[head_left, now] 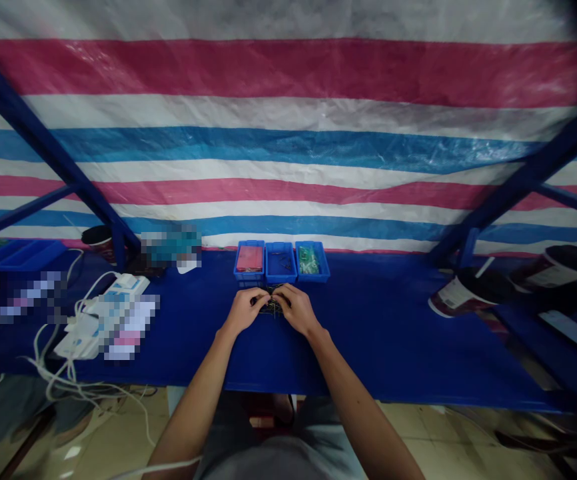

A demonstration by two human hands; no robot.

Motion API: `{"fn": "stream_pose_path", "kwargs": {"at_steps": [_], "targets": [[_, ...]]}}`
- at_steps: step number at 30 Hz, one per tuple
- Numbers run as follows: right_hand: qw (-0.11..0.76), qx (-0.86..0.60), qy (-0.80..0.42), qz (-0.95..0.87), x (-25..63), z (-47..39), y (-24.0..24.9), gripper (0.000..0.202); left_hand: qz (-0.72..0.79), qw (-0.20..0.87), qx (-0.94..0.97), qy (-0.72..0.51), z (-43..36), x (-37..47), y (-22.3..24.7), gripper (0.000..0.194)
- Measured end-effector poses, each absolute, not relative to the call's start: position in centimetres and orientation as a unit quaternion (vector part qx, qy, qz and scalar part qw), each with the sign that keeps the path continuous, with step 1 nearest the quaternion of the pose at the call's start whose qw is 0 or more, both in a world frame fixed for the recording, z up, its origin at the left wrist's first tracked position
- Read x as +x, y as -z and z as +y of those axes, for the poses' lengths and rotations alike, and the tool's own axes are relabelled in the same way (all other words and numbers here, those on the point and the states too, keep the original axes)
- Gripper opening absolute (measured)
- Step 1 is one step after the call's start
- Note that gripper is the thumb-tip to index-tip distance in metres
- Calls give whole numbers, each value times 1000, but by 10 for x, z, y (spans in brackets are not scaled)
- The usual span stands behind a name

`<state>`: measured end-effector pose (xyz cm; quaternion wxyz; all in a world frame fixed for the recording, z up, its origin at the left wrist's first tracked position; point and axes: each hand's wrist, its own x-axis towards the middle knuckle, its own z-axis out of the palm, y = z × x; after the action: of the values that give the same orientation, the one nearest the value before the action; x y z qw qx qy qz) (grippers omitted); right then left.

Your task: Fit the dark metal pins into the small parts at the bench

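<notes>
My left hand (pixel 246 309) and my right hand (pixel 294 308) meet over a small pile of thin, dark and pale stick-like pieces (pixel 271 307) on the blue table. Both hands have fingers and thumb pinched together, fingertips nearly touching. Whatever lies between them is too small to make out. Just beyond my hands stand three small blue bins in a row. The left bin (pixel 249 275) holds flat pink pieces (pixel 249 259). A few thin dark pieces lie in the middle bin (pixel 281 276). Small green and clear pieces (pixel 309 259) fill the right bin (pixel 324 275).
A white power strip (pixel 81 337) with tangled cables lies at the left. Two dark-lidded cups, one nearer (pixel 463 297) and one farther (pixel 543 270), and a phone-like slab (pixel 576 333) are at the right. Blue frame bars and a striped sheet (pixel 288 150) stand behind the table (pixel 383 333).
</notes>
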<state>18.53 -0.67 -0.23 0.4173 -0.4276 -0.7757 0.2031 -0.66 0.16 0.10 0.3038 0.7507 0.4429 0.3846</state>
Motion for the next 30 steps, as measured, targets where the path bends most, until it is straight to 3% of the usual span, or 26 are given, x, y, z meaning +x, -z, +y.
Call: {"fn": "stream_pose_path", "kwargs": {"at_steps": [7, 11, 30], "targets": [[407, -443, -190, -776, 187, -6, 4, 22, 447, 300, 750, -384, 3, -6, 1, 25], [417, -440, -202, -769, 187, -6, 4, 13, 447, 302, 746, -390, 3, -7, 2, 24], [402, -456, -191, -771, 187, -5, 4, 26, 449, 301, 748, -384, 1, -6, -1, 28]]}}
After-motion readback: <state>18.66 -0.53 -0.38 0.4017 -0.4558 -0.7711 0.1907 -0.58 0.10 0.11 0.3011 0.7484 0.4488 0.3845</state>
